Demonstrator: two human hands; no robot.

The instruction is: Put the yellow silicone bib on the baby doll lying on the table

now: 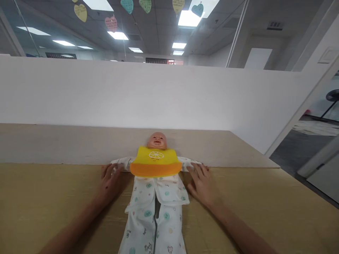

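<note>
A baby doll (156, 139) lies on its back in the middle, its head toward the wall. It wears a white outfit (169, 225) printed with small green and dark figures, including a short-fronted top and trousers. Over its chest spreads a yellow bib (145, 157) with an orange lower pocket and a white citrus drawing. The doll's arms stretch out to both sides in white sleeves. My left hand (112, 181) rests its fingers, apart, on the end of one sleeve. On the other sleeve lies my right hand (202, 183), fingers spread and gripping nothing.
The doll lies across a tan table surface (47, 201) and a paler board (66, 143) behind it. A low white wall (119, 93) rises at the back, with glass panes and heart-shaped paper notes (80, 12) above. A doorway stands at the right.
</note>
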